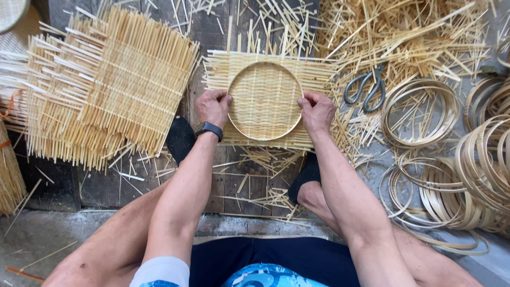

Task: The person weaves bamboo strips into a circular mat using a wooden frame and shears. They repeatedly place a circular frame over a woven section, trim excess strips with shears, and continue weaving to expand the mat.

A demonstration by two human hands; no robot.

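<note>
A square woven bamboo mat [319, 74] lies on the wooden boards in front of me. A round bamboo hoop [265, 64] sits pressed into its middle, bowing the weave inside it. My left hand [212, 108] grips the hoop's left rim, a dark watch on its wrist. My right hand [317, 111] grips the right rim. Both thumbs press on the hoop's edge. My two feet in black socks rest just below the mat.
A stack of woven bamboo mats [106, 85] lies at the left. Grey-handled scissors [365, 86] lie among loose bamboo strips [409, 37] at the right. Several bamboo hoops [478, 170] are piled at the far right. A bundle of strips [9, 175] stands at the left edge.
</note>
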